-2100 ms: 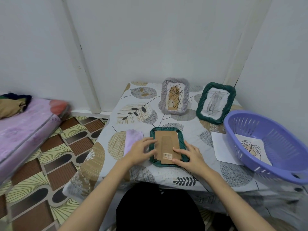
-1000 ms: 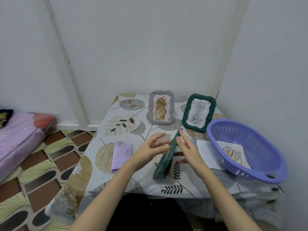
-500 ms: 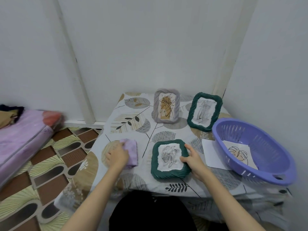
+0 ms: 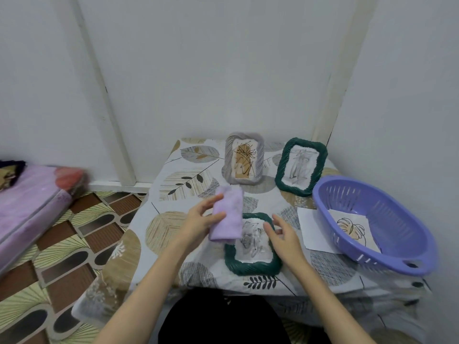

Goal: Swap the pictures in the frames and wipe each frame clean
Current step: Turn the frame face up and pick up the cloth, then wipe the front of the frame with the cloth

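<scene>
A green frame (image 4: 250,265) lies face up at the table's near edge, a grey sketch showing in it. My left hand (image 4: 198,220) holds a folded lilac cloth (image 4: 227,214) in the air above the frame's upper left corner. My right hand (image 4: 282,234) hovers over the frame's right side, fingers apart, holding nothing. At the back, a grey frame (image 4: 244,158) with a brown drawing and a second green frame (image 4: 301,167) with a grey sketch stand upright.
A purple basket (image 4: 372,219) sits at the right with a picture (image 4: 351,225) inside. A white sheet (image 4: 310,227) lies partly beneath it. The leaf-patterned tablecloth (image 4: 178,184) covers the table. A pink mattress (image 4: 27,202) lies on the tiled floor at left.
The green frame was turned from face down to face up and laid flat. My left hand picked the cloth up off the table and carried it over the frame. My right hand let go of the frame.
</scene>
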Action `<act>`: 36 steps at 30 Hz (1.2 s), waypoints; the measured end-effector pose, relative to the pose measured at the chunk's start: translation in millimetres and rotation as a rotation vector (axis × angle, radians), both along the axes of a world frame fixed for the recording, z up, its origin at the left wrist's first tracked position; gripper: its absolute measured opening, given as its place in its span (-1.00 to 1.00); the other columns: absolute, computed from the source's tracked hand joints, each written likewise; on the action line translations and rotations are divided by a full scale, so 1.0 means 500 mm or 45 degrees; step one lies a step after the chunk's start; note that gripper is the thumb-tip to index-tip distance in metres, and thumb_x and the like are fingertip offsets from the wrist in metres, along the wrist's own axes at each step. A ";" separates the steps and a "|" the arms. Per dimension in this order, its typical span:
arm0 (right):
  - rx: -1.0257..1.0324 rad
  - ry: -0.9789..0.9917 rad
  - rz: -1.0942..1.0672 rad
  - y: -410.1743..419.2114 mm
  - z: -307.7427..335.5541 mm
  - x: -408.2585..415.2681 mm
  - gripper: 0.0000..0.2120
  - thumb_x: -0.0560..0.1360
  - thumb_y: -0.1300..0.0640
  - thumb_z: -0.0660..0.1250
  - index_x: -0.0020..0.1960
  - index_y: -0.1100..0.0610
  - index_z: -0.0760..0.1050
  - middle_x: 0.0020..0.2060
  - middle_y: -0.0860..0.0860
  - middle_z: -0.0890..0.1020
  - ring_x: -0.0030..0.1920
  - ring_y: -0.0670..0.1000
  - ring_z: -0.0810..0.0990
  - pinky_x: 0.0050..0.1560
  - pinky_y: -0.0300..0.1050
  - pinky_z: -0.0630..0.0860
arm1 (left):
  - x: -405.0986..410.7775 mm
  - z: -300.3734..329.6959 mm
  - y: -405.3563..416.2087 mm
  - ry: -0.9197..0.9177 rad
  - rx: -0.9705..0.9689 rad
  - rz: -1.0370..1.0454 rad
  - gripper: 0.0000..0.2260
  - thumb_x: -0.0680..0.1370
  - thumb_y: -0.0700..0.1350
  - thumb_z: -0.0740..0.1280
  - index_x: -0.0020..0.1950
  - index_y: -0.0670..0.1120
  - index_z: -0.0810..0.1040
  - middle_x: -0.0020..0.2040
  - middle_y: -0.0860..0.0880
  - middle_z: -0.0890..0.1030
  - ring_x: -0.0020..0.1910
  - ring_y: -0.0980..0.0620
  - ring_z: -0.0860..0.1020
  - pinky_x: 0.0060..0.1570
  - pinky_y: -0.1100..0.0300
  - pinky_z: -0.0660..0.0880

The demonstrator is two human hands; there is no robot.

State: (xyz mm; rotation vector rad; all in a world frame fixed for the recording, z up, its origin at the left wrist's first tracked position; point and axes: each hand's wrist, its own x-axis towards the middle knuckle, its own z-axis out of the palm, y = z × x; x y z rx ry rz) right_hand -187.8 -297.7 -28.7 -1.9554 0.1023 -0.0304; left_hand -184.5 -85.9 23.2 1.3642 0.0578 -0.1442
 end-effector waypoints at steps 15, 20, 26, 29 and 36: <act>-0.900 -0.720 0.414 -0.020 0.020 0.008 -0.60 0.37 0.21 0.42 0.21 0.10 0.53 -0.28 0.03 0.47 -0.32 -0.01 0.43 -0.31 -0.17 0.40 | 0.051 -0.123 -0.016 -0.314 1.047 -0.089 -0.66 0.52 -0.14 0.34 0.29 -0.04 0.44 0.29 -0.04 0.45 0.28 0.02 0.36 0.34 0.10 0.28; -1.233 -0.825 0.634 -0.011 -0.014 0.009 -0.63 0.28 -0.05 0.19 0.01 -0.04 0.61 -0.29 0.00 0.49 -0.20 -0.02 0.38 -0.29 -0.15 0.38 | 0.069 -0.156 -0.002 -0.358 1.523 -0.336 -0.53 0.55 0.04 0.27 0.44 0.06 0.28 0.52 0.05 0.15 0.49 -0.04 0.11 0.47 0.01 0.09; -0.912 -0.333 0.711 -0.027 0.010 0.022 -0.53 0.40 -0.11 0.14 0.27 -0.09 0.48 0.09 0.11 0.52 0.09 0.12 0.50 0.12 -0.01 0.42 | 0.079 -0.154 0.000 -0.317 1.634 -0.508 -0.54 0.59 0.05 0.18 0.48 0.16 0.16 0.54 0.16 0.04 0.53 0.02 -0.03 0.47 -0.01 -0.06; -1.061 -0.477 0.415 -0.047 0.025 0.040 -0.57 0.38 -0.02 0.23 0.24 -0.07 0.51 -0.04 0.13 0.51 -0.03 0.13 0.48 -0.03 -0.03 0.33 | 0.080 -0.153 0.001 -0.293 1.592 -0.513 -0.56 0.59 0.07 0.18 0.47 0.15 0.20 0.52 0.20 0.08 0.52 0.05 0.01 0.47 -0.01 -0.07; -1.178 -0.347 0.426 -0.058 -0.022 0.022 -0.13 0.27 -0.58 -0.19 0.32 -0.13 0.40 0.25 0.02 0.35 0.19 0.07 0.36 0.19 0.01 0.32 | 0.079 -0.145 -0.001 -0.315 1.567 -0.532 -0.49 0.55 0.13 0.23 0.48 0.15 0.19 0.53 0.20 0.06 0.53 0.06 -0.03 0.47 -0.02 -0.10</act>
